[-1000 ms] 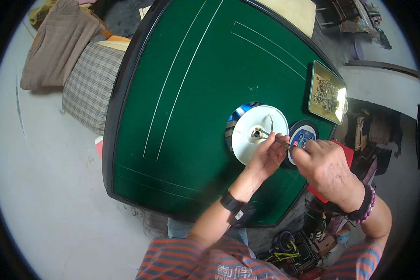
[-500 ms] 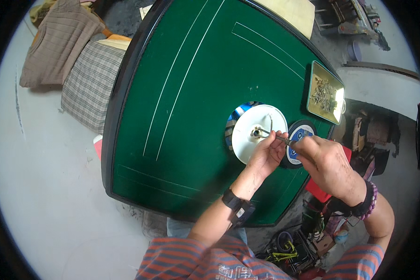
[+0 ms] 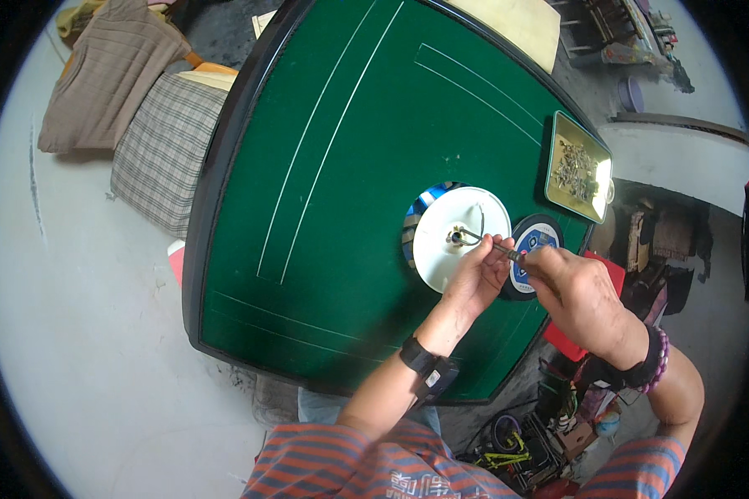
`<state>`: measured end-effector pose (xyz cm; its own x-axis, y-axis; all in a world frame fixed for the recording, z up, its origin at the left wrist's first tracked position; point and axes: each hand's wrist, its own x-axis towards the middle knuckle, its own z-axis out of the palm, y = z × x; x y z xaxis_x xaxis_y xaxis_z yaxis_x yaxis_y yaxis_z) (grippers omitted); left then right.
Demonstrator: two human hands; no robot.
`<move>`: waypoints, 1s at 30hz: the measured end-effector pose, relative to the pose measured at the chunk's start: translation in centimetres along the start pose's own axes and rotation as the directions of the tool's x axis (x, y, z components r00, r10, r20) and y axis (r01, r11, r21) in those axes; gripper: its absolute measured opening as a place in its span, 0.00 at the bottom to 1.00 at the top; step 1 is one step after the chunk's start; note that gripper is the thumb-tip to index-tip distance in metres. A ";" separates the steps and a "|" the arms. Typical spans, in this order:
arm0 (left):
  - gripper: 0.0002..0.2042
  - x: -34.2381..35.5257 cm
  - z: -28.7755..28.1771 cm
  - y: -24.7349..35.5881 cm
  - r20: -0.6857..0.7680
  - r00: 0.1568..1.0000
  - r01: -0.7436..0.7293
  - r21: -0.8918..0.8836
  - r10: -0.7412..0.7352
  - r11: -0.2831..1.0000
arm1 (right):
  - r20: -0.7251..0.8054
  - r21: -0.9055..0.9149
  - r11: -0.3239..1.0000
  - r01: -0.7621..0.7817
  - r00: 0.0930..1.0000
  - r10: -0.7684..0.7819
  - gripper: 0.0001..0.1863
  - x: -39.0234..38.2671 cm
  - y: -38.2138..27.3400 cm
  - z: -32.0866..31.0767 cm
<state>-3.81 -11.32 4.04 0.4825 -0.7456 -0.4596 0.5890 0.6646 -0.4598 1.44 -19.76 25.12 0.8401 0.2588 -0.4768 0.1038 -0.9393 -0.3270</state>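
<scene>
A white round disc [image 3: 441, 264] with a metal hub lies tilted over the round opening in the green-topped table [image 3: 374, 125]. A thin grey wire [image 3: 482, 218] curves over the disc. At the disc's right edge, my left hand [image 3: 473, 279] is closed, palm partly up, its fingertips pinching the near part of a thin dark rod-like piece [image 3: 512, 254]. My right hand [image 3: 587, 299] is closed around the other end of this piece; its fingers hide that end. A dark-rimmed round panel with a blue face [image 3: 526, 270] lies partly beneath my hands.
A rectangular tray [image 3: 555, 187] with many small metal parts stands at the table's right edge. Something red [image 3: 567, 341] shows below my right hand. On the left are a chair with a plaid cover [image 3: 162, 154] and a brown quilted cloth [image 3: 112, 79].
My hands stay almost in place on the rod-like piece, the right one shifting only slightly. The view has moved a little; the disc and tray have not visibly moved.
</scene>
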 end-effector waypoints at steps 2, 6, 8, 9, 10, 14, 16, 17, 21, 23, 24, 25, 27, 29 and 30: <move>0.06 -0.3 0.2 0.0 0.054 0.998 0.018 -0.068 -0.015 0.998 | 0.066 -0.187 0.979 0.079 0.996 -0.068 0.11 0.4 -0.2 -0.9; 0.06 -0.4 0.3 0.0 0.066 0.997 0.035 -0.122 -0.027 0.992 | 0.247 -0.463 0.730 0.503 0.864 -0.438 0.14 1.6 -0.1 -1.9; 0.06 0.0 -0.2 0.1 0.085 0.996 -0.025 -0.043 0.029 0.999 | 0.120 -0.519 0.787 0.334 0.940 -0.319 0.13 1.3 -0.7 -1.3; 0.06 0.0 -0.5 0.1 0.086 0.996 -0.027 -0.045 0.031 0.999 | 0.082 -0.508 0.814 0.282 0.956 -0.281 0.12 1.3 -1.0 -1.7; 0.07 0.0 -0.3 0.2 0.081 0.997 -0.020 -0.030 0.022 0.999 | 0.082 -0.509 0.812 0.285 0.955 -0.284 0.12 1.1 -0.9 -1.6; 0.10 -0.6 0.7 0.2 -0.027 0.999 -0.028 0.009 0.028 1.000 | -0.031 -0.234 0.971 -0.042 0.999 0.035 0.15 0.0 -0.2 0.1; 0.12 -1.2 1.6 0.4 -0.020 0.999 -0.024 0.053 0.025 0.998 | -0.124 -0.293 0.950 0.108 0.981 -0.150 0.13 0.3 -0.4 0.2; 0.14 -1.6 2.2 0.7 -0.012 1.000 -0.019 0.096 0.020 0.995 | -0.111 -0.329 0.930 0.162 0.972 -0.208 0.13 0.6 -0.7 -0.4; 0.13 -5.4 3.2 2.9 -0.179 0.981 0.073 0.697 0.075 0.713 | -0.103 -0.330 0.918 0.218 0.959 -0.265 0.14 0.5 -0.1 -0.2; 0.08 -7.1 4.1 5.3 -0.112 0.945 -0.050 0.879 0.308 0.474 | -0.121 -0.288 0.952 0.106 0.982 -0.146 0.14 0.3 -1.1 -0.5; 0.06 -7.5 4.4 6.5 -0.057 0.907 -0.146 0.886 0.417 0.440 | -0.129 -0.248 0.969 -0.007 0.991 -0.026 0.15 0.0 -1.4 -0.6; 0.05 -7.1 3.8 7.7 0.024 0.804 -0.266 0.908 0.594 0.324 | -0.047 -0.258 0.966 -0.033 0.999 0.022 0.16 -0.2 -1.4 -0.5; 0.07 -6.0 4.3 9.9 0.301 0.706 -0.265 0.952 0.641 -0.155 | -0.094 -0.321 0.947 0.015 0.994 -0.048 0.16 -0.5 -0.5 0.9; 0.11 -4.8 4.3 10.7 0.401 0.725 -0.175 0.894 0.560 -0.413 | -0.184 -0.362 0.928 0.093 0.968 -0.169 0.16 -0.3 -0.6 0.9; 0.14 -4.4 4.4 10.9 0.346 0.786 -0.101 0.890 0.513 -0.444 | -0.189 -0.362 0.928 0.090 0.968 -0.168 0.16 -0.2 -0.6 0.6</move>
<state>3.32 -1.03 4.38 0.9053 -0.2621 -0.3344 0.2663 -0.2632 0.9273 0.85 -19.14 24.91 0.8961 0.3652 -0.2523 0.3646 -0.9298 -0.0511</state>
